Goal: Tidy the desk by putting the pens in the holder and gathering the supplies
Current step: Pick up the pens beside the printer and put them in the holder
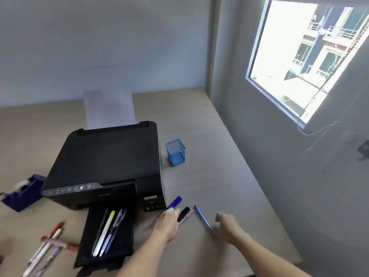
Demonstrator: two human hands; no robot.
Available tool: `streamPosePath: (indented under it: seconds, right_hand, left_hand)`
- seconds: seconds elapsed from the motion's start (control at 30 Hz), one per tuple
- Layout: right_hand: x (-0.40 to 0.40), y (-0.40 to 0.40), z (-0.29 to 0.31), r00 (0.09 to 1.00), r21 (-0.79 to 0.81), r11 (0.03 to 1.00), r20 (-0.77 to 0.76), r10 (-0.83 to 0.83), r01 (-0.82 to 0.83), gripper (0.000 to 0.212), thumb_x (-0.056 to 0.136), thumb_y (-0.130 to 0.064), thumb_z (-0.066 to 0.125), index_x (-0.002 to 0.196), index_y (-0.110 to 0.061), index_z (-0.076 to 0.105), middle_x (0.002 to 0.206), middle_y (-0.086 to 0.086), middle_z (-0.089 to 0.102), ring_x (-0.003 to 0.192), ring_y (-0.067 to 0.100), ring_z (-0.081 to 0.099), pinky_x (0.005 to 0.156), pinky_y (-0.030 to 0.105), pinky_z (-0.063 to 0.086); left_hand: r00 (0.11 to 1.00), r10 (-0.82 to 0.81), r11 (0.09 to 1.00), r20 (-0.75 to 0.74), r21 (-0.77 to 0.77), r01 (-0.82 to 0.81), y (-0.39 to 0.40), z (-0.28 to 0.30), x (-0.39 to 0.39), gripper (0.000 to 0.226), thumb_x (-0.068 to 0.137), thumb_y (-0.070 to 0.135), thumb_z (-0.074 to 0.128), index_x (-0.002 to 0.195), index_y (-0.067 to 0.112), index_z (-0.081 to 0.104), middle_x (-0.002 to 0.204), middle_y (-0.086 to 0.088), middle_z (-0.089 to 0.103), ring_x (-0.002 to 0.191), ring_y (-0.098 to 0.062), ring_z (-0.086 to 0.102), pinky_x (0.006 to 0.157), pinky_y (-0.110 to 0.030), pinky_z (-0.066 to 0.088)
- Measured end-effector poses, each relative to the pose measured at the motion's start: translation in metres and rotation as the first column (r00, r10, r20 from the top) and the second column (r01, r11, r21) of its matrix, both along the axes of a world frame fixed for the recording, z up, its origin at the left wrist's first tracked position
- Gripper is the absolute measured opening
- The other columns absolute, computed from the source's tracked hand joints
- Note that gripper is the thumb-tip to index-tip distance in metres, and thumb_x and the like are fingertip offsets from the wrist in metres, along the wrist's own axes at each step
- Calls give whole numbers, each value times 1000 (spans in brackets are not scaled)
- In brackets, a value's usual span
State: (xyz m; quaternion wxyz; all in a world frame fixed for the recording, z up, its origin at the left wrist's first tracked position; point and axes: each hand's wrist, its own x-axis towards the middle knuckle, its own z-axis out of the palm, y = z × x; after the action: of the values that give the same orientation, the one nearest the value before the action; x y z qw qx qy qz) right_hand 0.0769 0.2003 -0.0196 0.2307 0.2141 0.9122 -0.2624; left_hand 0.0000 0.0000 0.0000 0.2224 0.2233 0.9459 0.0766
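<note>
A matte grey-brown worktop (209,156) carries a boxy black printer (103,162) with a smooth flat lid and a pulled-out paper tray (105,232) in front. Several slim pens (108,230) lie lengthwise in that tray, one white with a lime-green end. Right of the printer stands an upright blue holder (175,152), square in section and made of fine wire mesh, well apart from the hands. The left hand (166,222) rests on the worktop beside the printer's front corner, its fingers curled over a blue marker (175,201) whose cap sticks out beyond the knuckles; a black marker (183,213) and a thin pale pen (186,216) lie just beside it. The right hand (227,226) hovers with fingers loosely bent, holding nothing, just beside a slender blue pen (202,218). At far left sit a dark blue tape dispenser (24,191) and scattered red and white pens (50,244).
</note>
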Motion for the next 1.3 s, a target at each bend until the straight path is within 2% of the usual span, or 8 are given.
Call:
streamPosePath:
  seconds: [0.23, 0.5, 0.7, 0.8, 0.87, 1.03, 1.17, 1.3]
  right_hand:
    - [-23, -12, -18, 999, 1, 999, 14, 35, -35, 8, 89, -15, 43, 89, -14, 34, 109, 17, 56, 103, 36, 58, 69, 34, 37]
    - [-44, -1, -17, 972, -133, 967, 119, -202, 217, 9, 84, -8, 44, 79, -7, 52, 90, 18, 63, 96, 37, 63, 68, 32, 47]
    - [-27, 1, -12, 779, -423, 672, 153, -608, 608, 26, 87, -25, 53, 67, -11, 44, 64, 12, 53, 55, 26, 55, 51, 34, 50]
    - [-27, -4, -18, 712, -479, 569, 190, -676, 668, 35, 96, -30, 46, 67, -10, 48, 57, 12, 58, 46, 23, 58, 43, 25, 44]
    - [-28, -10, -26, 664, -500, 502, 219, -715, 706, 33, 97, -20, 46, 66, -10, 50, 55, 9, 55, 43, 21, 54, 36, 20, 39]
    - [-33, -29, -36, 717, -434, 589, 239, -655, 682, 21, 85, -17, 55, 67, -9, 62, 60, 7, 55, 41, 17, 44, 38, 20, 31]
    - [-50, -46, -43, 760, -322, 694, 170, -627, 644, 49, 70, -49, 70, 79, -1, 69, 76, 11, 70, 58, 24, 60, 46, 26, 48]
    - [-68, -54, -30, 826, -227, 798, 67, -559, 559, 49, 68, -47, 76, 61, -12, 42, 67, 4, 50, 58, 23, 47, 45, 27, 32]
  left_hand:
    - [997, 80, 986, 13, -147, -77, 6, -19, 0, 25, 93, 13, 50, 118, 13, 52, 129, -7, 55, 119, -27, 57, 95, -38, 47]
    - [983, 183, 979, 10, -90, -181, 19, -28, -11, 33, 98, 8, 33, 129, -3, 37, 129, -21, 41, 117, -37, 55, 93, -40, 47]
    - [959, 236, 957, -156, -134, -258, 42, -23, -24, 32, 93, -4, 35, 123, 6, 44, 126, -9, 45, 93, -22, 73, 67, -34, 54]
    - [965, 241, 952, -98, -171, -255, 45, -22, -29, 23, 73, 6, 73, 95, 2, 66, 95, -10, 62, 57, -17, 74, 41, -27, 50]
    - [970, 236, 946, -65, -213, -245, 41, -25, -31, 19, 85, 3, 59, 104, 2, 60, 107, -11, 58, 74, -20, 76, 53, -30, 56]
    - [976, 211, 956, -48, -200, -216, 44, -27, -32, 32, 95, -4, 30, 123, 0, 46, 128, -16, 51, 112, -31, 64, 85, -39, 51]
    - [950, 305, 950, 68, 53, -309, 43, 6, -28, 24, 98, 22, 40, 109, 3, 49, 108, -18, 67, 96, -36, 67, 73, -39, 53]
    - [933, 268, 859, 240, 379, -344, 29, 48, -27, 17, 97, 27, 43, 97, 12, 49, 92, -6, 71, 77, -17, 66, 69, -29, 52]
